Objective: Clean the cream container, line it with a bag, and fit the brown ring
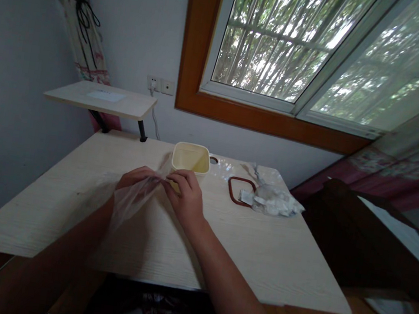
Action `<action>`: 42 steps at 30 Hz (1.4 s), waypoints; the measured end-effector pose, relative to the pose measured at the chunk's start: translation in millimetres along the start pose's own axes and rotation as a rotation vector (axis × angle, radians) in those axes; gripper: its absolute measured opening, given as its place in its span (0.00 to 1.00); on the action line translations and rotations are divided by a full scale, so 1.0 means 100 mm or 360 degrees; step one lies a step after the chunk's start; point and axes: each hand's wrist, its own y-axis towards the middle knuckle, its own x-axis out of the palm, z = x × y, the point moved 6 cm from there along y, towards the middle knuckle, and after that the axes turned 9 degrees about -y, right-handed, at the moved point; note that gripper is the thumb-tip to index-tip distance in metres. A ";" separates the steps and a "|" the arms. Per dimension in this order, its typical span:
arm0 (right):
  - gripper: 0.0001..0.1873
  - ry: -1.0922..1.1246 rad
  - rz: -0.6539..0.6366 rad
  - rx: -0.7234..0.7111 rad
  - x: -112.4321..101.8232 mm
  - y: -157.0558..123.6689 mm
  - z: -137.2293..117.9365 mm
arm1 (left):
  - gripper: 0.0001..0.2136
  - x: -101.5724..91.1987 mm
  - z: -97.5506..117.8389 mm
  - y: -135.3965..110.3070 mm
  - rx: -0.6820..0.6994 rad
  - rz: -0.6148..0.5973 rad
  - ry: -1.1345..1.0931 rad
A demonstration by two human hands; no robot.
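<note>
Both of my hands meet over the middle of the pale wooden table and pinch a clear plastic bag. My left hand grips the bag's upper edge with closed fingers. Beside it, my right hand is curled round the same edge. The bag hangs down and to the left over my left wrist. Just behind my hands stands a pale yellow square container, open at the top.
A dark red ring seal lies right of the container, beside a crumpled heap of clear plastic. A small raised shelf stands at the back left. A dark chair is at the table's right, under the window.
</note>
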 end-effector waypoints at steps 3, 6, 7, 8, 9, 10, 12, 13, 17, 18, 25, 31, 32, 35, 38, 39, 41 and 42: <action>0.09 0.0064 -0.0044 0.0018 0.00 0.01 -0.04 | 0.07 0.01 0.08 -0.01 0.0296 -0.0070 0.0432; 0.08 0.0097 -0.0091 0.0067 0.01 0.01 -0.08 | 0.07 0.03 0.10 -0.03 0.0489 -0.0062 0.0678; 0.08 0.0095 -0.0105 0.0085 0.02 0.02 -0.09 | 0.06 0.04 0.10 -0.03 0.0507 -0.0044 0.0712; 0.08 0.0087 -0.0115 0.0100 0.02 0.02 -0.10 | 0.05 0.05 0.10 -0.03 0.0523 -0.0022 0.0736; 0.08 0.0077 -0.0121 0.0110 0.02 0.02 -0.10 | 0.04 0.06 0.10 -0.03 0.0535 0.0005 0.0750; 0.07 0.0066 -0.0122 0.0116 0.02 0.01 -0.11 | 0.04 0.07 0.11 -0.03 0.0538 0.0020 0.0757; 0.07 0.0042 -0.0106 0.0117 0.02 0.01 -0.11 | 0.04 0.10 0.13 -0.04 0.0536 0.0022 0.0764; 0.07 0.0032 -0.0094 0.0115 0.02 0.00 -0.10 | 0.04 0.11 0.14 -0.04 0.0530 0.0011 0.0778; 0.06 0.0019 -0.0046 0.0107 0.02 -0.02 -0.07 | 0.06 0.13 0.17 -0.06 0.0565 -0.0026 0.0861; 0.06 0.0024 -0.0035 0.0104 0.01 -0.03 -0.06 | 0.06 0.13 0.17 -0.06 0.0580 -0.0036 0.0895; 0.06 0.0024 -0.0003 0.0047 -0.01 -0.05 -0.03 | 0.08 0.06 0.13 -0.03 0.0499 -0.0031 0.0968; 0.08 -0.0142 -0.0034 -0.0163 0.03 -0.10 -0.10 | 0.12 0.05 0.00 0.02 0.0000 0.0160 0.0571; 0.08 -0.0176 -0.0050 -0.0211 0.04 -0.11 -0.11 | 0.13 0.06 -0.03 0.03 -0.0085 0.0176 0.0468; 0.08 -0.0286 -0.0090 -0.0362 0.06 -0.14 -0.13 | 0.15 0.08 -0.12 0.05 -0.0306 0.0142 0.0228; 0.08 -0.0366 -0.0144 -0.0466 0.08 -0.17 -0.13 | 0.17 0.07 -0.16 0.06 -0.0455 0.0098 0.0186; 0.08 -0.0366 -0.0169 -0.0482 0.09 -0.18 -0.13 | 0.17 0.06 -0.17 0.06 -0.0487 0.0078 0.0218; 0.08 -0.0324 -0.0214 -0.0477 0.10 -0.20 -0.12 | 0.16 0.06 -0.18 0.05 -0.0528 0.0014 0.0302; 0.08 -0.0295 -0.0232 -0.0466 0.10 -0.20 -0.11 | 0.16 0.06 -0.19 0.04 -0.0555 -0.0015 0.0322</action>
